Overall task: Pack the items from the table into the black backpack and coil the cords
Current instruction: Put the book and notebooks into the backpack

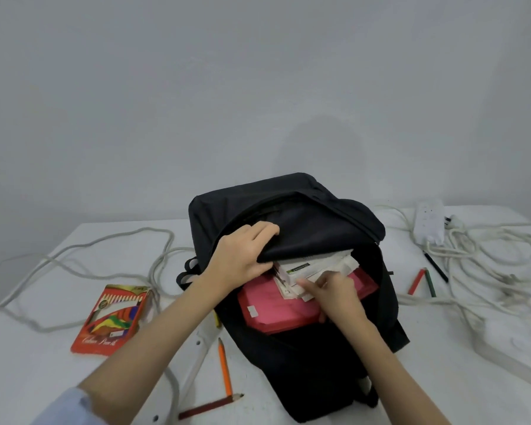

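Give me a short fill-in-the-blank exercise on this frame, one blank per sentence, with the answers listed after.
1. The left hand grips the flap of the ______ backpack and holds it open.
2. The right hand touches white books lying on a ______ folder inside the backpack.
3. The box of colour pencils lies on the table to the ______ of the backpack.
4. An ______ pencil lies on the table between the two forearms.

Missing words: black; pink; left; orange
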Motion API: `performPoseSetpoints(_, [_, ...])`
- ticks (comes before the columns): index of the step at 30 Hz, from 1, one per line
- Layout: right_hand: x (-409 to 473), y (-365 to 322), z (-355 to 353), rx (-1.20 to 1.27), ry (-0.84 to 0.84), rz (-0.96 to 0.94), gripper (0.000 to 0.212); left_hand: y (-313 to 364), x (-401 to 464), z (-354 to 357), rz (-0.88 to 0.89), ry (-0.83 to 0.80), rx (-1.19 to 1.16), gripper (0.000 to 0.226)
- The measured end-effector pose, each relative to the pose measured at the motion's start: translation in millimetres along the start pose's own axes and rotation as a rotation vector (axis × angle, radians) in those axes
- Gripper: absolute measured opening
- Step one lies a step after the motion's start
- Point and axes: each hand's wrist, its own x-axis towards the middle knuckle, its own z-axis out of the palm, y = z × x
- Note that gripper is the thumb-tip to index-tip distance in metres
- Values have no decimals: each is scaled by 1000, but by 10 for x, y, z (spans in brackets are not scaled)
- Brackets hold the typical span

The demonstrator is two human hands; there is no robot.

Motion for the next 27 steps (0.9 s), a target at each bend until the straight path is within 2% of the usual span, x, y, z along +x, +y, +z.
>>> performPoseSetpoints(2, [-75,6,-142,40,163,-91,25,64,-96,-50,-224,-60,-173,75])
performPoseSetpoints(4, [-194,-54,-301,175,417,-274,11,132,-158,-90,-357,-133,-261,94])
performPoseSetpoints(6, [-268,-126,-441,205,628,-484,15,211,-203,-105,-403,-216,-269,97])
performPoseSetpoints(8, [-181,-122,-500,8,722,-601,33,291,-257,-142,-453,-240,-328,91])
performPoseSetpoints(9, [-86,-93,-509,-123,713,-619,42,329,-272,-181,-484,-213,-392,84])
performPoseSetpoints(11, [123,12,-468,-289,568,-553,52,408,-295,-308,-542,-41,-532,65])
performPoseSetpoints(14, [287,146,-378,-208,231,-319,50,458,-338,-515,-660,250,-547,41])
performPoseSetpoints(17, [344,226,-412,-143,163,-345,45,405,-448,-645,-898,391,-537,15])
performPoseSetpoints(18, [334,237,-443,-70,143,-372,39,397,-479,-673,-989,390,-585,15])
performPoseSetpoints(20, [291,228,-522,192,98,-359,26,409,-526,-704,-1125,327,-678,29])
performPoseSetpoints(22, [229,195,-620,520,32,-239,53,444,-579,-677,-1174,253,-732,44])
performPoseSetpoints(23, [204,248,-706,585,22,-218,63,466,-587,-635,-1186,222,-763,49])
performPoseSetpoints(24, [171,271,-742,592,-7,-187,63,460,-624,-583,-1199,186,-783,51])
performPoseSetpoints(27, [35,374,-676,316,-49,-223,36,442,-716,-427,-1207,95,-765,55])
